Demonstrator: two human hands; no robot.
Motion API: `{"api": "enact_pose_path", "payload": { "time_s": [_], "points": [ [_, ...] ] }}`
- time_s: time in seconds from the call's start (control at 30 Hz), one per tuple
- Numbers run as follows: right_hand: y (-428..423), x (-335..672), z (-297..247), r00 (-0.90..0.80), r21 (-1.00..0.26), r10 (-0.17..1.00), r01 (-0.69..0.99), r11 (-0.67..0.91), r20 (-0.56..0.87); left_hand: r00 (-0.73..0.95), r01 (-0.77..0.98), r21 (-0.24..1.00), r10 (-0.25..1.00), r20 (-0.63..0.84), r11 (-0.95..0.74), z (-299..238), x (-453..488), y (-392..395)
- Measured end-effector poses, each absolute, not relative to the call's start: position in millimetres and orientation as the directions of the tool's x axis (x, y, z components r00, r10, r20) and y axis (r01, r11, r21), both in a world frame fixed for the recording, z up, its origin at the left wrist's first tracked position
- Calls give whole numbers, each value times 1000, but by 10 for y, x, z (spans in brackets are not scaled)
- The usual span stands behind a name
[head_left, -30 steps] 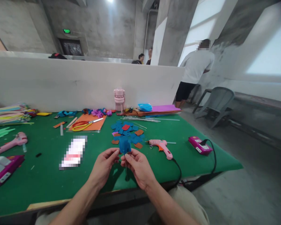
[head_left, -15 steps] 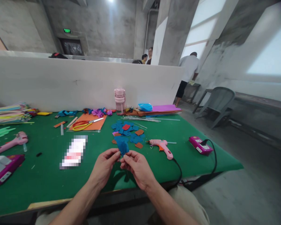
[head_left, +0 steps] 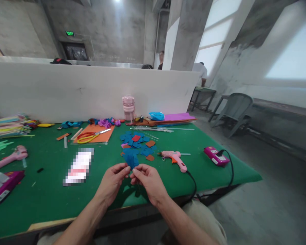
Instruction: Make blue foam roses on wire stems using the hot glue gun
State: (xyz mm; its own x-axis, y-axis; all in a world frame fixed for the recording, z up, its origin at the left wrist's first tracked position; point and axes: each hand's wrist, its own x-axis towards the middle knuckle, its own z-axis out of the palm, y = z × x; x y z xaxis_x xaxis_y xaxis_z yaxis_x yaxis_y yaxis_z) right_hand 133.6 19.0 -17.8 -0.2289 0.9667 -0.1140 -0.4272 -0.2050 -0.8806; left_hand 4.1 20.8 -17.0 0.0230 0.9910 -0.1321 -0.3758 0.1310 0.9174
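Between my two hands is a blue crepe paper piece, upright and slightly crumpled. My left hand pinches its lower left edge with thumb and forefinger. On the other side my right hand grips its base, fingertips almost touching the left ones. A thin stem seems to run down below the fingers, mostly hidden. Just beyond lies a loose pile of cut paper pieces, mainly blue with a few red and brown. To the right of the pile rests a pink hot glue gun with a glue stick in its back.
Scissors lie on an orange sheet at the back. A pink bottle stands against the white partition. A purple power strip sits right, its cord trailing past the table edge. Another glue gun is at left.
My hands stay close together on the blue crepe paper piece, which has turned a little and shows broader. The view has shifted slightly. A person at the back right has moved behind the partition.
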Motion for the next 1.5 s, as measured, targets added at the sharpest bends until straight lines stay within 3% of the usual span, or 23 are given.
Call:
{"api": "enact_pose_path", "payload": {
  "time_s": [0.53, 0.7, 0.9, 1.17, 1.3, 1.5],
  "points": [
    [216, 1359, -229, -157, -972, 988, -233, -39, -2, -43, -306, 946, 992, -121, 102, -186, 56, 191],
    [244, 1370, -265, -22, -978, 995, -189, 90, 96, -75, -355, 932, 991, -111, 78, -173, 81, 195],
    [228, 1368, -218, -31, -978, 993, -179, 107, 114, -39, -397, 912, 991, -127, 101, -182, 99, 199],
    [205, 1380, -230, 25, -968, 967, -3, 253, 252, -51, -373, 922, 990, -132, 104, -180, 131, 184],
    [163, 1376, -226, 31, -889, 905, 202, 410, 425, -55, -418, 902, 988, -144, 108, -196, 137, 192],
    [76, 1365, -206, -153, -578, 791, 603, 550, 593, -59, -445, 891, 989, -133, 94, -212, 133, 199]
  ]
}}
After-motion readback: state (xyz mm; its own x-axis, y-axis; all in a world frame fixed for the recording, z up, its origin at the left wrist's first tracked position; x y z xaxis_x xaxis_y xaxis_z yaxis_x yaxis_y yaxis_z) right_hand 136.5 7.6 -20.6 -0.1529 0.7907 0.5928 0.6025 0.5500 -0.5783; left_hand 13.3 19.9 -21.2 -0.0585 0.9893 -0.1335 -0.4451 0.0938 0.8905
